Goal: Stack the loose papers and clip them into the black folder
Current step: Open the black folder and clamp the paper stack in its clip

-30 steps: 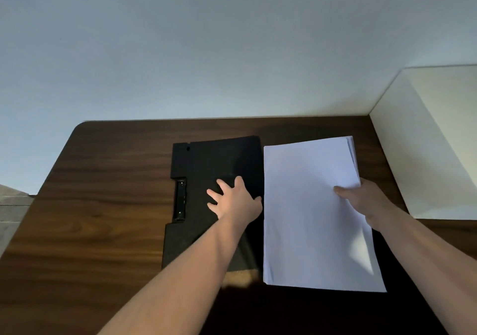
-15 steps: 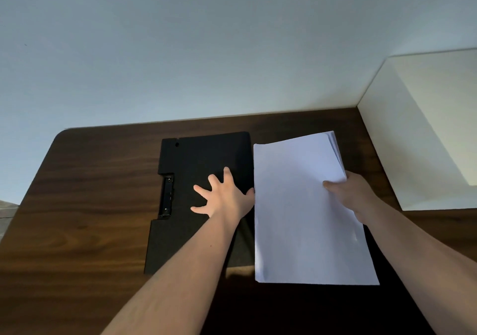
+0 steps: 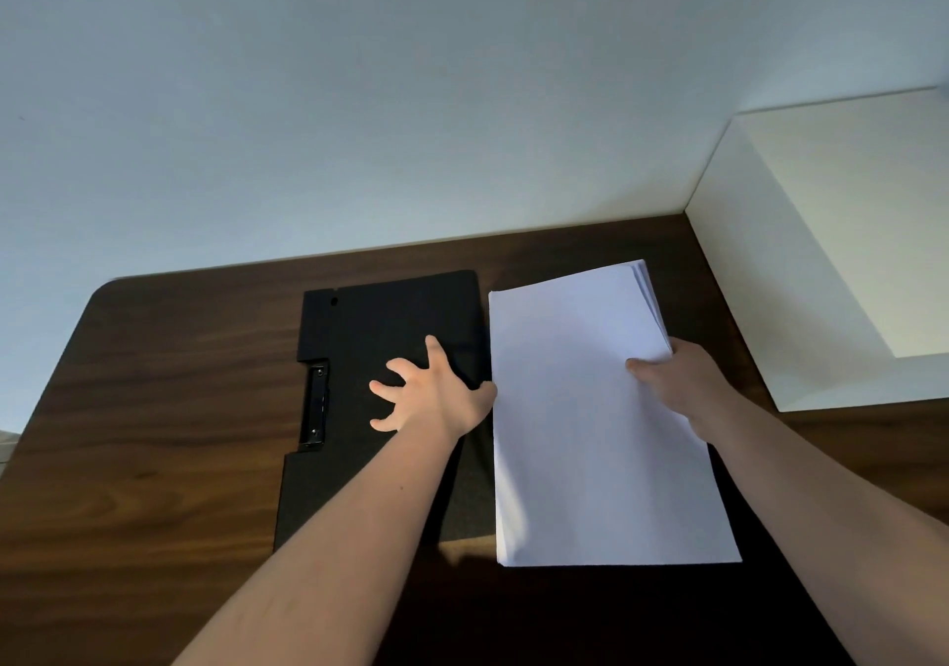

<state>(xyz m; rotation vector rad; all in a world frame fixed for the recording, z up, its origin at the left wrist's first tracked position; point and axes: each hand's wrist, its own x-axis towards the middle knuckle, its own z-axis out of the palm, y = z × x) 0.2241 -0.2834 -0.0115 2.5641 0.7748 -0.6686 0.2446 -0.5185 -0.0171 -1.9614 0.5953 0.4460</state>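
Observation:
The black folder (image 3: 380,326) lies open on the dark wooden table (image 3: 164,409), with its metal clip (image 3: 314,405) along the left edge. My left hand (image 3: 434,393) rests flat on the folder, fingers spread, holding nothing. A stack of white papers (image 3: 590,419) lies just right of the folder, its far sheets fanned slightly at the upper right corner. My right hand (image 3: 683,383) grips the stack at its right edge, thumb on top and fingers underneath.
A white wall stands right behind the table's far edge. A white box-like ledge (image 3: 821,265) borders the table on the right. The table's rounded left corner (image 3: 108,288) is in view.
The view has shifted a little, so the folder and papers sit lower left in the picture. My left hand has spread wider on the folder. The right hand keeps its grip on the papers.

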